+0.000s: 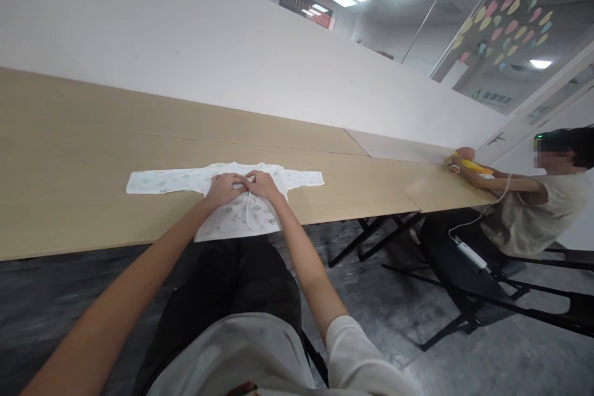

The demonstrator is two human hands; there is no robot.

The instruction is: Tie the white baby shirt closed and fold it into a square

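Note:
A small white baby shirt [232,216] with a faint print lies spread on the light wood table, its long sleeves stretched out to both sides. Its lower hem reaches the table's front edge. My left hand [224,189] is closed on the cloth at the middle of the chest, fingers bent in. Right beside it, my right hand [262,185] pinches the front opening of the same shirt. The fingertips of both hands nearly meet there. Whatever small part lies between them is hidden by the fingers.
The wooden table [69,136] runs along a white wall with glass above. Farther right, another person [533,204] sits with their hands on a doll [465,153] in yellow. A black folding chair [464,272] holds a white power strip [472,256] with a cable.

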